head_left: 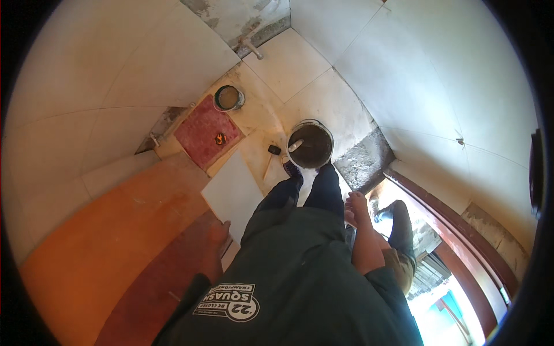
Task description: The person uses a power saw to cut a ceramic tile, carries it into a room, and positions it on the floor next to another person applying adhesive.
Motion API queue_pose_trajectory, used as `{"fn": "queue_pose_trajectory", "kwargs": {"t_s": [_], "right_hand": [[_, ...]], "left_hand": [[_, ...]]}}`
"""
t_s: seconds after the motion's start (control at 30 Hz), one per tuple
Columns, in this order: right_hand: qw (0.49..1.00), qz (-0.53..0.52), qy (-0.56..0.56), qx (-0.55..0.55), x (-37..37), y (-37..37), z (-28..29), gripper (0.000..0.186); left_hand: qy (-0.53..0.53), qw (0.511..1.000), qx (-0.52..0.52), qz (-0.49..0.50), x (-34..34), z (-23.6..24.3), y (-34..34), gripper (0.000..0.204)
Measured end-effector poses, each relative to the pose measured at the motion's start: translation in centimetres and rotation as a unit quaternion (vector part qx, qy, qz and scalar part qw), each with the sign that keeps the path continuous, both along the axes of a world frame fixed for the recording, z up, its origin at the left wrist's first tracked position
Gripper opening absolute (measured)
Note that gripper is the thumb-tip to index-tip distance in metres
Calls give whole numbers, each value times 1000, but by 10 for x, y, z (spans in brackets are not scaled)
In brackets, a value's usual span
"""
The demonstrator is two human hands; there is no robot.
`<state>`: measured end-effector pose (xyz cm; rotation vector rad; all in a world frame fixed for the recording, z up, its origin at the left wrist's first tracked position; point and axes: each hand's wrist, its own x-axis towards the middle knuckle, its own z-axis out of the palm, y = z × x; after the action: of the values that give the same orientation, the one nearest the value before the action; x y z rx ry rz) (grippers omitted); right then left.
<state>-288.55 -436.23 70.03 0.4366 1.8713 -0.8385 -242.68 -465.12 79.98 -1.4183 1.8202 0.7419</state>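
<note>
Fingers (225,224) of the left hand (217,233) are holding a pale tile (232,187) by its edge, while the right hand (356,206) is hanging beside the right thigh; whether its fingers are grasping anything, I cannot tell. The tile is resting to the left of the legs, though how far it is tilting is hard to judge.

Large tiles are already covering much of the wall (404,75) on the right and part of the floor (288,63). From that, the tiling is seeming well along but unfinished: a rough grey patch (368,158) is showing near the doorway, and bare masonry (271,36) is showing by the tap (251,48). A bucket (310,122) holding a dark grey-brown mix (316,151) is standing just ahead of the feet, apparently leaving material for further work.

As for its looks, the tile is showing a plain, whitish, flat face with straight sides and clean corners; no crack or marking is standing out.
</note>
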Motion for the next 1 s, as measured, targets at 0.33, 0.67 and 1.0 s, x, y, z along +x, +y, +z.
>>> {"fn": "queue_pose_trajectory", "kwargs": {"t_s": [0.33,0.67,1.0], "right_hand": [[1000,-4,4,-18,-10,-21,8,25],[984,117,103,-88,-16,-45,5,28],[870,325,239,-284,-11,-183,174,70]], "left_hand": [[38,987,-3,157,-13,-9,4,49],[108,988,-61,90,-61,21,-23,40],[81,994,-52,-59,-195,149,-59,35]]}}
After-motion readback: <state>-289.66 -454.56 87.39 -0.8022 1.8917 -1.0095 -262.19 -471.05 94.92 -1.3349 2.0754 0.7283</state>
